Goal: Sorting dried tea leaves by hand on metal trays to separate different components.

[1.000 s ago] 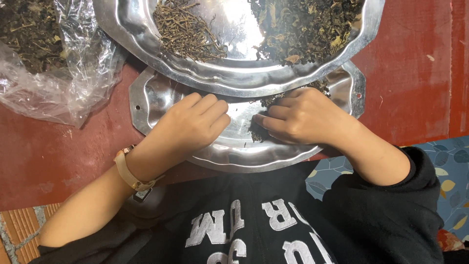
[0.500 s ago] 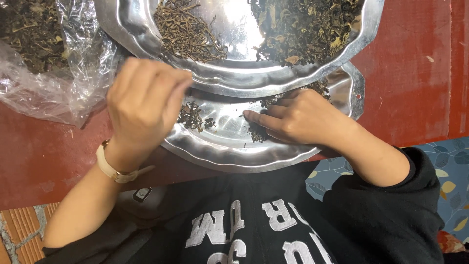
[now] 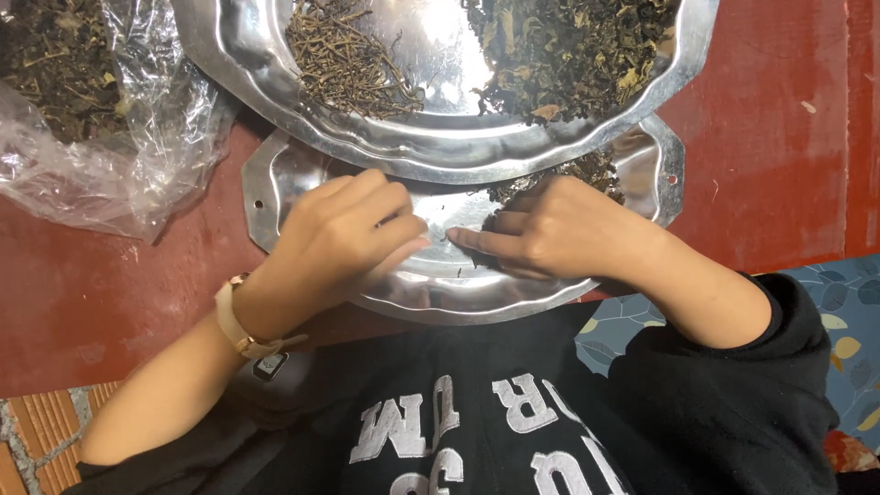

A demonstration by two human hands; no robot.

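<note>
Left hand (image 3: 353, 234), right hand (image 3: 559, 229) curled, grip unclear, over lower tray (image 3: 275, 174); dried leaves (image 3: 587, 170) inside.

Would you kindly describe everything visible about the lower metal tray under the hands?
The lower tray is shiny silver metal with a scalloped rim and small holes at its corners. It lies flat on the red surface, its far part covered by the upper tray. Both hands rest in it, left hand and right hand, beside dried leaves.
</note>
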